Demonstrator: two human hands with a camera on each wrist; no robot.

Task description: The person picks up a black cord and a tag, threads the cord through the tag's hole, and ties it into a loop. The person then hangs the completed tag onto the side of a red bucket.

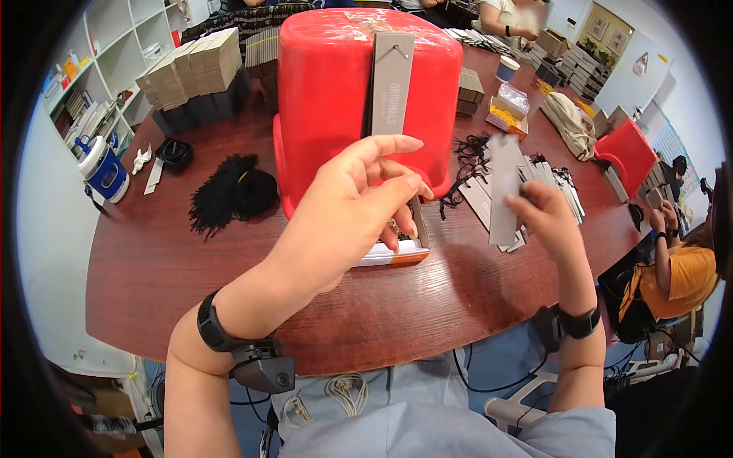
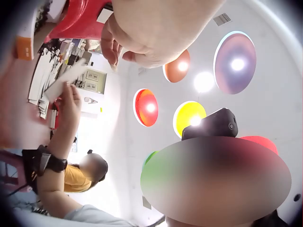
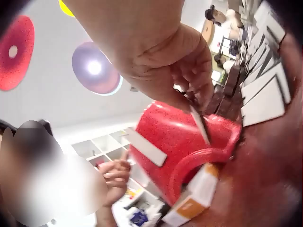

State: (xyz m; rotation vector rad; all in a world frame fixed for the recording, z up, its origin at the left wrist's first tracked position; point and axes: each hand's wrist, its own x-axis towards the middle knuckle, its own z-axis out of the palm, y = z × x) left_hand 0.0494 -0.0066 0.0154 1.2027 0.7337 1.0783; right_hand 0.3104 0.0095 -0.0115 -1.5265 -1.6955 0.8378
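In the head view, my right hand [image 1: 551,221] pinches a plain grey card strip [image 1: 503,179] between thumb and fingers, upright over a pile of similar strips. The strip shows edge-on in the right wrist view. My left hand [image 1: 347,198] hovers in front of a large red plastic stool [image 1: 328,84], its fingers loosely bent with nothing visible in them. Behind that hand, a grey tag [image 1: 393,84] lettered ORIGINALS stands against the stool's side. Partly hidden below the left fingers is a white and orange box [image 1: 408,256] with small items inside.
Grey strips with black cords [image 1: 561,179] lie on the right of the table. Black cord bundles [image 1: 233,191] and a blue-and-white jug [image 1: 107,172] are to the left. Stacked card bundles [image 1: 191,69] stand behind. A person in orange [image 1: 679,282] sits at the right.
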